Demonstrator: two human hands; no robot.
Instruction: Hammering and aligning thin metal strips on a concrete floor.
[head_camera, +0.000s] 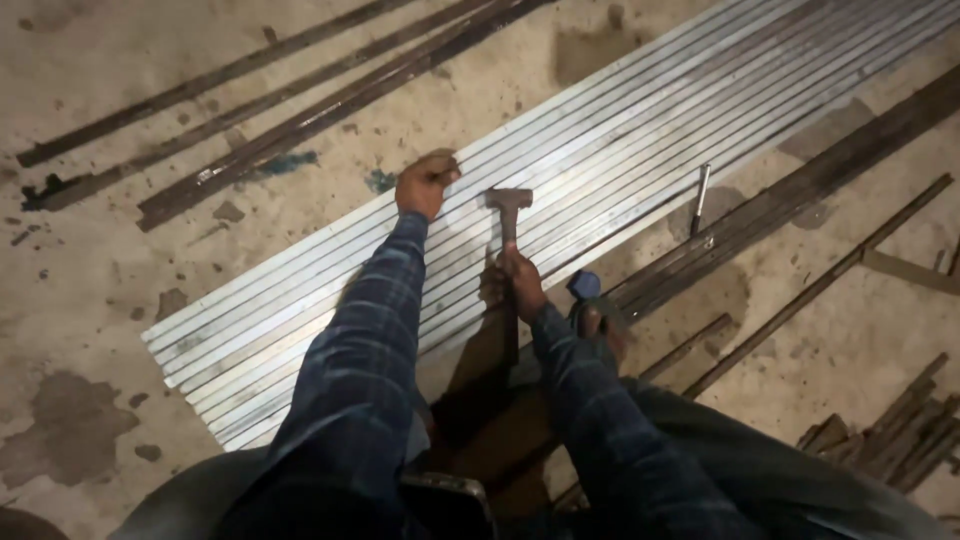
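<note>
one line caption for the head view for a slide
Right hand grips a hammer over silvery metal bars; left hand rests on them.

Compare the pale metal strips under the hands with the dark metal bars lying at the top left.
The pale, shiny metal strips lie packed edge to edge in one wide sheet; the dark, rusty-looking metal bars lie loose with bare floor between them. The left hand presses on the strips and the right hand holds a hammer over them; the bars lie untouched. Both run diagonally.

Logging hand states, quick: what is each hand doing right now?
Left hand: fingers curled, pressed on the metal strips; whether it grips anything cannot be told.
Right hand: closed around the hammer handle.
</note>
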